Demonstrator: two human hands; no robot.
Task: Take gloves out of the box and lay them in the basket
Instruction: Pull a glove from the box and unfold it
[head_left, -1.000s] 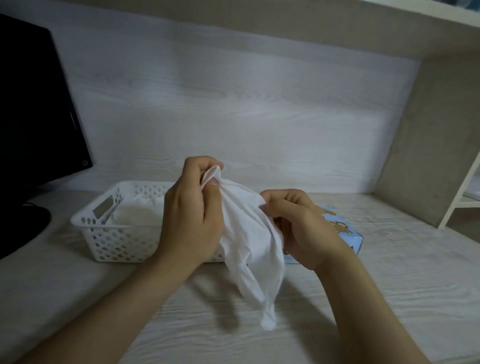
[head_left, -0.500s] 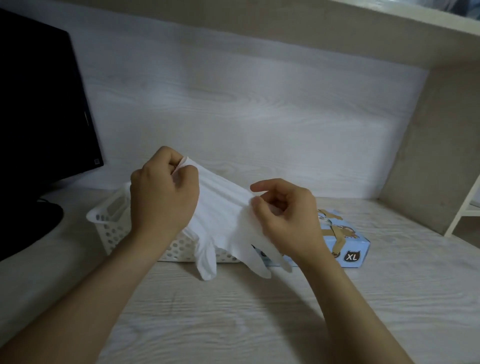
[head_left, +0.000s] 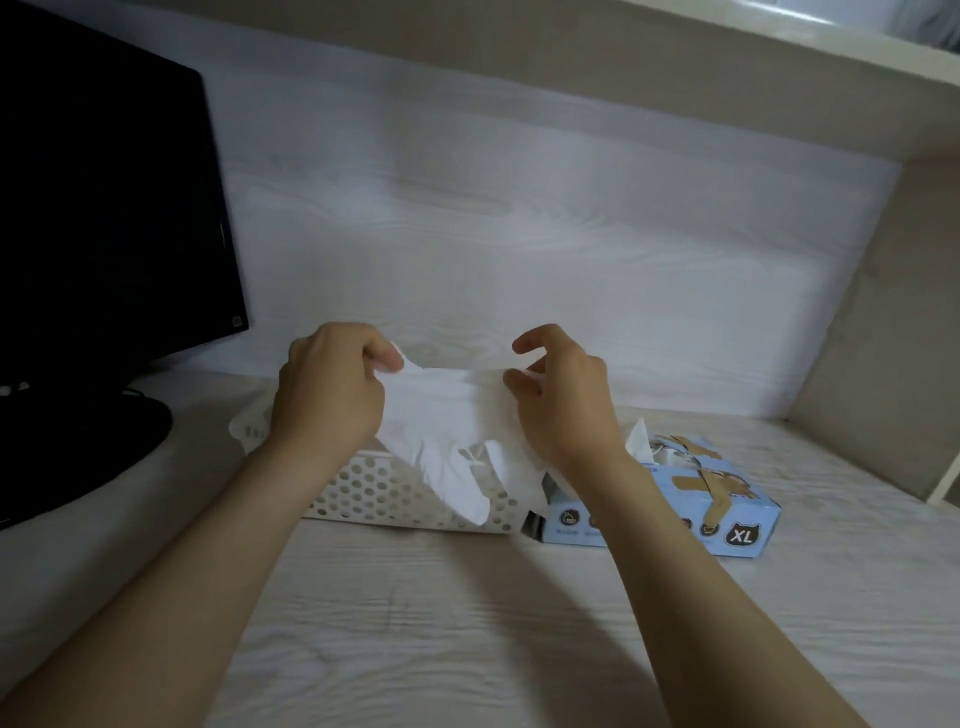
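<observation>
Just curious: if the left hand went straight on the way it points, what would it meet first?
Probably the back wall: the left hand, pinching the glove, seems above the basket, though depth is unclear.

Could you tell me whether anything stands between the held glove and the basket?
Nothing visible does. The left hand and right hand hold the glove spread over the basket, its lower end hanging before the near wall; the basket's inside is mostly hidden.

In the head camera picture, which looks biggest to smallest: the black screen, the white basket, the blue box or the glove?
Biggest: black screen, by far.
Then white basket and blue box: alike, basket partly hidden, so no ranking.
Smallest: glove.
</observation>
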